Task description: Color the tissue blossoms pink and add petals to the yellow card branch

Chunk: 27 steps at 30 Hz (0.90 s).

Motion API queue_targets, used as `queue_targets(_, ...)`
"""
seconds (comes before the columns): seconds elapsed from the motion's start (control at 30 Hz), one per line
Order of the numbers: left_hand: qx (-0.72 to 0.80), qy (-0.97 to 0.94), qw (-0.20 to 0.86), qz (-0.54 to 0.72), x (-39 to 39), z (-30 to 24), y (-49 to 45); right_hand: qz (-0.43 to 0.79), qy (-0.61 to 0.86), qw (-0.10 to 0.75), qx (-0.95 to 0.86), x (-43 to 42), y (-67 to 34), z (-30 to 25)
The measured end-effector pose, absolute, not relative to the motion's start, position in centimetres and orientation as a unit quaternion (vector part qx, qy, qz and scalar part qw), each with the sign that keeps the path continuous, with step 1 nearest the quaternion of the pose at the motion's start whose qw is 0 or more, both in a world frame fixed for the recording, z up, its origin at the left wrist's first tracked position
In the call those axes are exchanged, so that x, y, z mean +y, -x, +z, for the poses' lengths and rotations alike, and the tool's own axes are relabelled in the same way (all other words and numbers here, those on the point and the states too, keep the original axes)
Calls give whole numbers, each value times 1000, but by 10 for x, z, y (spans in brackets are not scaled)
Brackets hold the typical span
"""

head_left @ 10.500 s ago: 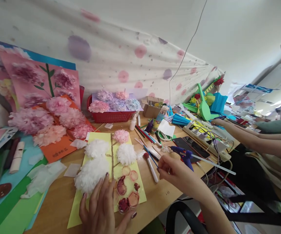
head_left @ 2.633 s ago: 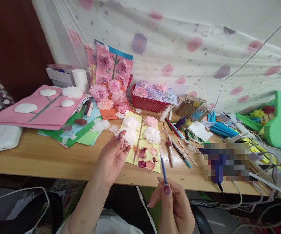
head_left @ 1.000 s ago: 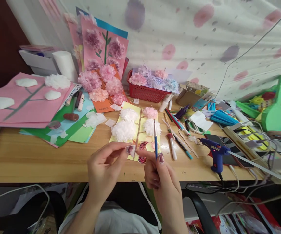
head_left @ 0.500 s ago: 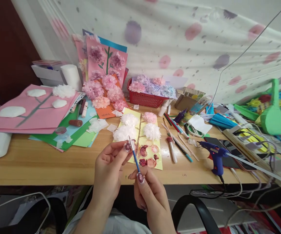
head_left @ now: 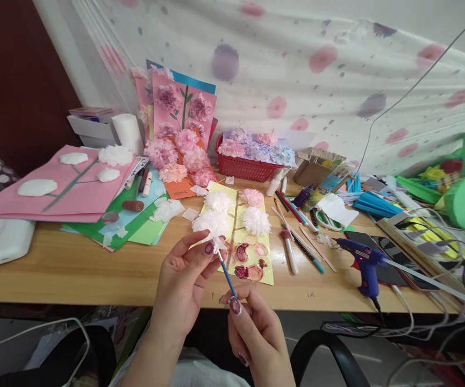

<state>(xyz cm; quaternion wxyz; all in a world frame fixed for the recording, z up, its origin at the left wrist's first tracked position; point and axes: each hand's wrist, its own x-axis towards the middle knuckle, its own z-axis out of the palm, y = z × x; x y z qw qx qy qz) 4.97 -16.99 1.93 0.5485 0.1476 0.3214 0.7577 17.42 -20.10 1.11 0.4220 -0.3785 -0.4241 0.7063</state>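
My right hand [head_left: 254,325] pinches the blue handle of a thin paintbrush [head_left: 228,276], which slants up and to the left. At the brush's tip is a small crumpled piece of white tissue paper [head_left: 217,243], pinched between the thumb and fingers of my left hand [head_left: 186,274]; it hides the bristles. Just behind my fingers a yellow card [head_left: 267,275] lies on the table. It bears fluffy white tissue flowers [head_left: 212,222], a pink one [head_left: 252,197] and shiny dark-red patches [head_left: 248,271].
A blue glue gun [head_left: 363,260] rests on the right, near phones and cables. Pens and a makeup brush [head_left: 290,252] lie beside the card. At the left are a pink sheet [head_left: 10,193] and coloured papers; a red basket [head_left: 248,167] of paper flowers stands behind.
White tissue paper now shows around the brush tip, where the bare tip showed before. My head view has shifted slightly to the left.
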Motion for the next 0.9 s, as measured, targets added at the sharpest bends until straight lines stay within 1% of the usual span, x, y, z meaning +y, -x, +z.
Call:
queue_targets(0.1, 318, -165, 527, 771, -168, 16, -44, 691, 395, 429, -426, -202, -177, 13)
queue_targets(0.2, 323, -187, 493, 786, -167, 14, -39, 666, 403, 459, -428, -201, -187, 17)
queue_targets(0.27, 331, -206, 475, 789, -168, 14, -37, 666, 370, 473, -442, -198, -198, 21)
queue_targets(0.4, 364, -252, 438, 782, -171, 16, -40, 651, 251, 499, -514, -191, -216, 26)
queue_targets(0.47, 379, -281, 417, 777, -173, 16, -44, 603, 245, 541, -532, -189, -218, 27)
queue_targets(0.57, 395, -327, 365, 777, -175, 15, -49, 486, 301, 600, -559, -188, -214, 24)
queue_targets(0.7, 435, -336, 297, 781, -178, 12, -53, 344, 334, 626, -615, -189, -209, 20)
queue_targets(0.8, 423, -332, 301, 788, -180, 12, -56, 281, 323, 629, -649, -190, -208, 19)
queue_targets(0.9, 401, -311, 328, 797, -181, 14, -61, 261, 343, 641, -634, -190, -209, 18)
